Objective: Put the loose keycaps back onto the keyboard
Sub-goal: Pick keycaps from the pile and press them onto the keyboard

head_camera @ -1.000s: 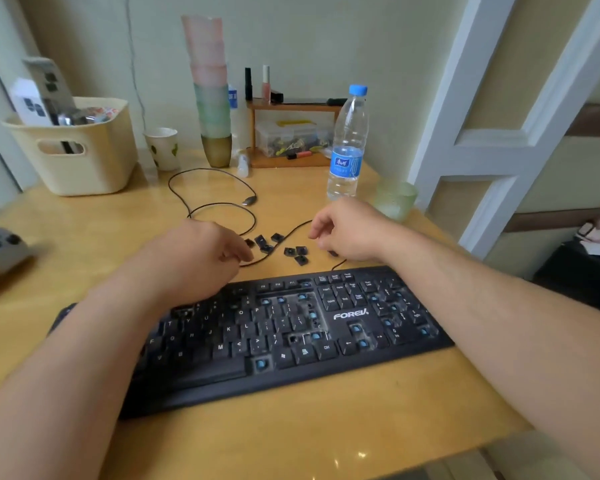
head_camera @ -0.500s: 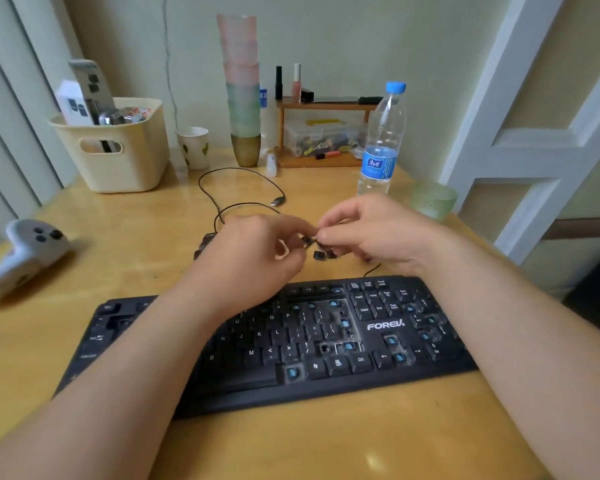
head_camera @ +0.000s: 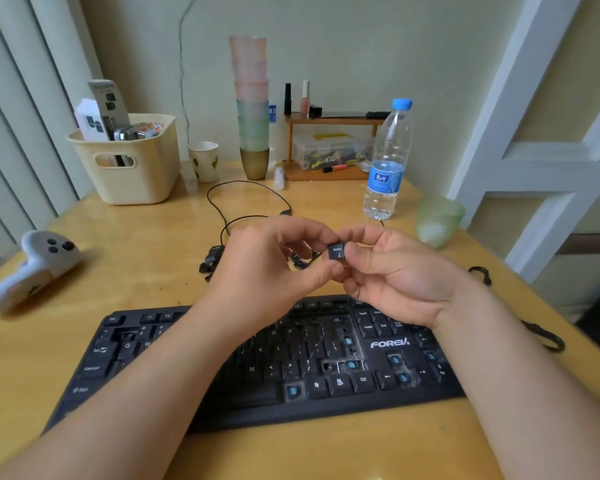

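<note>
A black keyboard lies on the wooden table in front of me, with several open key sockets showing blue stems. Above it, both hands meet in the air. My left hand and my right hand pinch one black keycap between their fingertips; its face reads "7 Home". Loose black keycaps lie on the table behind my hands, partly hidden, and more loose keycaps sit to the left of my left hand.
A water bottle and a green glass stand at the right rear. A cream basket, paper cup, stacked cups and small wooden shelf line the back. A white controller lies left. The keyboard cable loops behind my hands.
Both hands rose from the pile of keycaps on the table and came together. One keycap is now lifted and turned with its "7 Home" face toward me.
</note>
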Tool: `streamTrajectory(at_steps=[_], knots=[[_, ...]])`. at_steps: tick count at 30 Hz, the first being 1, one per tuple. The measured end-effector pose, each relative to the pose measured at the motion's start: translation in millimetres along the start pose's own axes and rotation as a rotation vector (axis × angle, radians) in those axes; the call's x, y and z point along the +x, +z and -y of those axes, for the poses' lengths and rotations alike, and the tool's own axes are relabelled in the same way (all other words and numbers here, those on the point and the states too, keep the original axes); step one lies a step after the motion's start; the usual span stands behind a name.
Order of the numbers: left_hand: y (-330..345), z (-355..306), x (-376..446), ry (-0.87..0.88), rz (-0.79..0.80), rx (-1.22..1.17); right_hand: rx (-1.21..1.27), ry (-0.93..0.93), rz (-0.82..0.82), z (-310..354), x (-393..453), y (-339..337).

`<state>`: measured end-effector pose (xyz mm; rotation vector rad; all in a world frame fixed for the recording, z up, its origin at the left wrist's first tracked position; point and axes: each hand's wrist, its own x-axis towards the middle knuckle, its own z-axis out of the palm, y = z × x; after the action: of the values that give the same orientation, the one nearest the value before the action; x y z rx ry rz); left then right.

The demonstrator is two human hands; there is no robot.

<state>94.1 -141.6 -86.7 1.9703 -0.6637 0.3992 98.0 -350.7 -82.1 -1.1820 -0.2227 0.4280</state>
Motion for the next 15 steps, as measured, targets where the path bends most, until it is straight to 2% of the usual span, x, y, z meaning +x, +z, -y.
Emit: streamTrajectory(at_steps=[5, 10, 15], knots=[[4.3, 0.7, -0.9, 0.035, -0.038, 0.017, 0.022, -0.032, 0.029, -0.3, -2.7, 4.9], [2.6, 2.4, -0.9, 0.085, 0.041, -0.001, 0.047, -0.048, 0.055, 0.7, -5.1, 6.1], [1.5, -1.9, -1.0, 0.069, 0.064, -0.079, -0.049, -0.136, -0.013, 1.9, -8.3, 10.0]])
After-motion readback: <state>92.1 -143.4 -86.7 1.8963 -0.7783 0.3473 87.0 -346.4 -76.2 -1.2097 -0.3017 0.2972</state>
